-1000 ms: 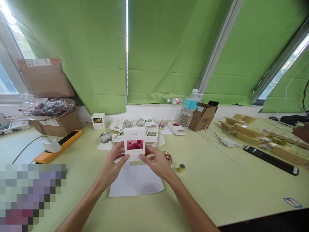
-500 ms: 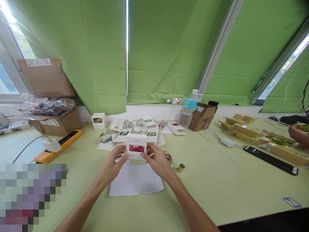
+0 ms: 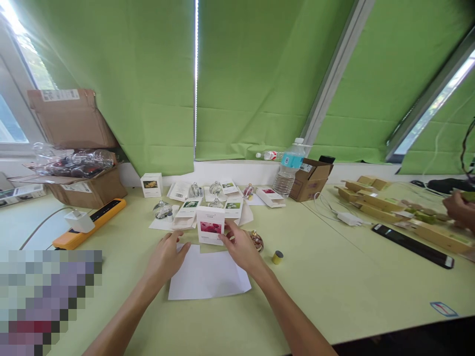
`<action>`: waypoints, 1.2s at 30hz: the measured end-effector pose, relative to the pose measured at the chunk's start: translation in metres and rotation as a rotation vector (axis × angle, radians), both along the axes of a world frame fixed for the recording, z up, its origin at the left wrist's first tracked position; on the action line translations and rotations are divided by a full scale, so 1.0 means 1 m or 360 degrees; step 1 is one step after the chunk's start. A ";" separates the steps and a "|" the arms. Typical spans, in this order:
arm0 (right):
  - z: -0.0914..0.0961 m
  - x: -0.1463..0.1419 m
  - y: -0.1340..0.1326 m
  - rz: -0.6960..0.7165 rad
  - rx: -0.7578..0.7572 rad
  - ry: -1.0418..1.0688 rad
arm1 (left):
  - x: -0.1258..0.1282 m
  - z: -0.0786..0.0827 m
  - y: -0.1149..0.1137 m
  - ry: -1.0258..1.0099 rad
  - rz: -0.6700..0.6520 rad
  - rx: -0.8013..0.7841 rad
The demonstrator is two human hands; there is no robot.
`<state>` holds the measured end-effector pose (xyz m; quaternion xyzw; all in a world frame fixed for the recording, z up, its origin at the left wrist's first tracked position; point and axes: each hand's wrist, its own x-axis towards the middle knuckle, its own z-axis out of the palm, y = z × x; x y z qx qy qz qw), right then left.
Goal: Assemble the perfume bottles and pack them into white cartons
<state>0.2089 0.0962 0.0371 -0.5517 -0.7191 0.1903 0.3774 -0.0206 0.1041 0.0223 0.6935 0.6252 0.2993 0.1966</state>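
Note:
A small white carton [image 3: 211,220] with a red flower picture stands upright before me. My right hand [image 3: 239,245] grips its right side between thumb and fingers. To the carton's left, my left hand [image 3: 168,253] is apart from it, thumb and fingers spread with nothing between them. A white paper sheet [image 3: 210,277] lies flat below the hands. Just beyond my right hand sits a round reddish glass bottle [image 3: 256,241], partly hidden by the hand. A small gold cap [image 3: 277,257] rests to its right.
Behind the carton lie flattened cartons [image 3: 188,208] and clear glass bottles [image 3: 162,210]. Another white carton [image 3: 151,185] stands at the back left. An orange power strip [image 3: 107,212], a water bottle [image 3: 291,168], a cardboard box [image 3: 309,180] and a phone [image 3: 411,245] surround the area. Another person's hand [image 3: 460,210] is at far right.
My left hand has let go of the carton and moved slightly left. The carton has shifted slightly right, with my right hand still on it.

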 end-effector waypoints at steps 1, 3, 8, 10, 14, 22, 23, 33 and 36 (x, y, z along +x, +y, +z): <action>-0.001 0.000 0.001 -0.0002 -0.0006 -0.0010 | 0.000 0.000 -0.001 0.0022 0.0007 -0.0017; -0.003 0.000 0.003 -0.0007 -0.0015 -0.0017 | 0.001 0.000 -0.002 0.0057 0.0016 -0.0040; -0.006 0.001 0.004 0.0023 -0.0045 -0.0014 | 0.001 0.000 -0.003 0.0101 0.0013 -0.0074; -0.007 0.000 0.004 0.0045 -0.0064 -0.0019 | 0.000 0.000 -0.002 0.0099 0.0004 -0.0090; -0.006 0.000 0.004 0.0028 -0.0086 -0.0038 | -0.001 -0.001 0.000 0.0054 -0.0020 -0.0103; -0.003 -0.002 0.003 0.0003 -0.0074 -0.0003 | 0.000 -0.001 -0.001 -0.0100 -0.0037 -0.0138; -0.003 -0.002 0.002 -0.0003 -0.0068 0.0005 | 0.000 0.000 0.000 -0.0110 -0.0034 -0.0150; 0.003 -0.002 -0.002 -0.0128 0.0044 0.0209 | -0.001 0.004 0.001 -0.0177 -0.0024 -0.0294; 0.008 -0.002 -0.004 -0.0212 0.0120 0.0278 | -0.002 0.008 0.000 -0.0218 -0.0038 -0.0306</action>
